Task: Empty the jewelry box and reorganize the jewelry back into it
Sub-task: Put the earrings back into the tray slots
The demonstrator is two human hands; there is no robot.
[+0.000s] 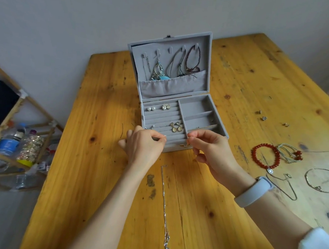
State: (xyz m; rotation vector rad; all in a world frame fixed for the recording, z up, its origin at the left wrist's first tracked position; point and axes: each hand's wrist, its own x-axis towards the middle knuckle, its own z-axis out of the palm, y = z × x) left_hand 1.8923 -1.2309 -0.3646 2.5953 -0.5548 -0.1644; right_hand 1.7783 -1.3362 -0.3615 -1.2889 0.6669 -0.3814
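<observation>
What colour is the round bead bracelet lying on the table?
Red. The bead bracelet shows in the head view, on the wooden table.

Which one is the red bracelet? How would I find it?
Find the open grey jewelry box on the wooden table. Look right of it, past the right hand. The red bracelet is a ring of round red beads with a small silver charm; nearby chains are thin and silver.

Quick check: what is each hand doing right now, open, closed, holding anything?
Left hand: fingers pinched at the jewelry box front row; what it grips cannot be told.
Right hand: pinched shut, contents cannot be told.
</observation>
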